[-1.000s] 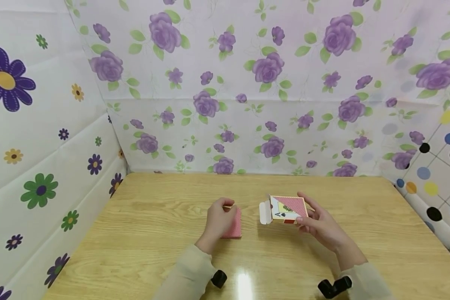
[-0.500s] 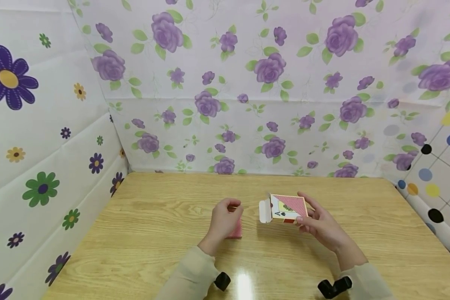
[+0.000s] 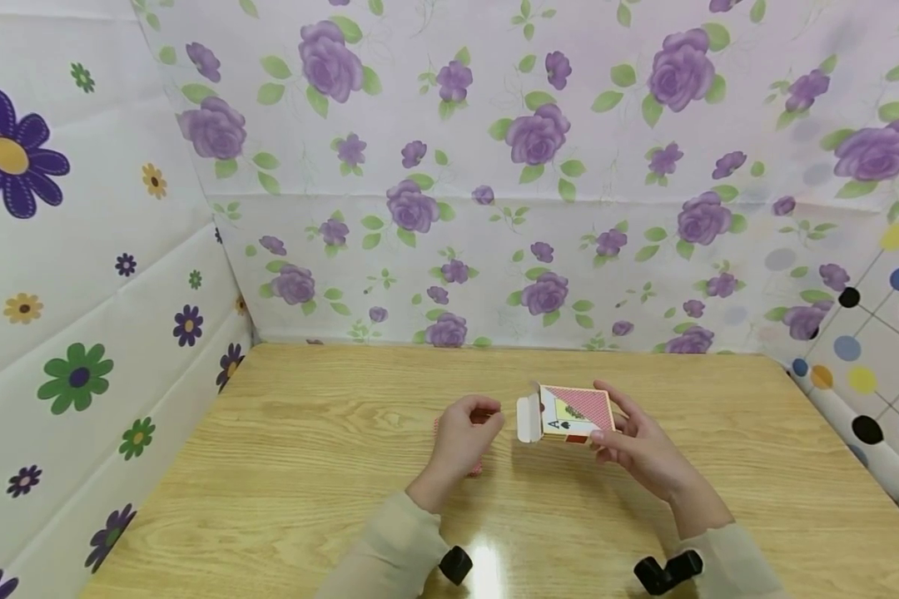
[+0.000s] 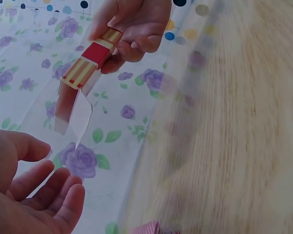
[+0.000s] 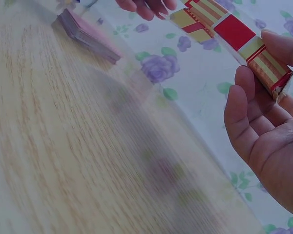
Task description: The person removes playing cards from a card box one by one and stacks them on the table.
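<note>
We faced a wood-grain tabletop (image 3: 330, 449) whose glossy surface caught a bright white glare (image 3: 485, 561) in front and, in the wrist views, blurred floral reflections (image 5: 161, 175). Behind it we saw a pale back wall (image 3: 487, 225) with purple roses (image 3: 538, 135) and a horizontal crease (image 3: 449, 198); daisy-like flowers (image 3: 78, 377) dotted the left wall (image 3: 97, 225), and coloured dots (image 3: 862, 380) marked the right wall (image 3: 880, 324).

In the head view we have the card box (image 3: 575, 413) above the table (image 3: 307, 466), with its flap (image 3: 528, 418) toward nine o'clock and the right hand (image 3: 637, 453) at four. Between eight and nine we find the card stack (image 5: 90, 38), on the table under the left hand (image 3: 459, 439); the wall cloth (image 3: 487, 241) is behind, at twelve
</note>
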`<move>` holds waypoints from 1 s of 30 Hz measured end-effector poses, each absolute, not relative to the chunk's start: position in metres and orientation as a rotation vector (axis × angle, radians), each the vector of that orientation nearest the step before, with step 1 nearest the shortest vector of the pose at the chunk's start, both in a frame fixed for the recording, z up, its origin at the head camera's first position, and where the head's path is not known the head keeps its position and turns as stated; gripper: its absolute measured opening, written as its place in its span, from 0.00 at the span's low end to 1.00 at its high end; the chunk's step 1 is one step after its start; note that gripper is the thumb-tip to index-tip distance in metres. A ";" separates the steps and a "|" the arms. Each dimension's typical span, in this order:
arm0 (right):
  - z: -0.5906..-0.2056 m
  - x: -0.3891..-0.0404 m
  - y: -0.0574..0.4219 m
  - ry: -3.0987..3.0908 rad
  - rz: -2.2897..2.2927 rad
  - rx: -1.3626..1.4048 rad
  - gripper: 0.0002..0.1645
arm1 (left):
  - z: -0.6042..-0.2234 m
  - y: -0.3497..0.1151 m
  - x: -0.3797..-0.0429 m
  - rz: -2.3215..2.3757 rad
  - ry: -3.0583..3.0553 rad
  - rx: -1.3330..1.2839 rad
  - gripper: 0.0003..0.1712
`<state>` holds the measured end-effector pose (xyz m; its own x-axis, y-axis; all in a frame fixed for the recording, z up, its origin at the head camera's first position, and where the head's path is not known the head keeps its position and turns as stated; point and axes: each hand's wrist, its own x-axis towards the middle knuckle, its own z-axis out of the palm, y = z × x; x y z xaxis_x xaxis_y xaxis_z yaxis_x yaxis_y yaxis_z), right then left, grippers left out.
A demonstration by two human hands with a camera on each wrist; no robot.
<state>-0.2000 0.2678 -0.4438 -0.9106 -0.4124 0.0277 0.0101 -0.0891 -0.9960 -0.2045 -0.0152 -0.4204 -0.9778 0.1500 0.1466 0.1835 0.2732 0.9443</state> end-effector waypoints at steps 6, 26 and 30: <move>-0.446 -0.202 0.268 1.881 -2.086 -0.453 0.46 | -0.418 -0.005 -0.202 -1.909 -2.460 -0.359 0.11; -0.444 -0.204 0.265 1.793 -2.100 -0.481 0.46 | -0.422 0.009 -0.202 -2.004 -2.496 -0.357 0.09; -0.442 -0.205 0.264 1.802 -2.092 -0.488 0.46 | -0.420 0.011 -0.203 -2.032 -2.487 -0.347 0.10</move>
<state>-0.2052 0.2643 -0.4419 -0.8845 -0.4648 0.0394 0.0300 -0.1409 -0.9896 -0.2026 0.0106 -0.4197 -0.9729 0.2213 0.0665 0.1093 0.1871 0.9762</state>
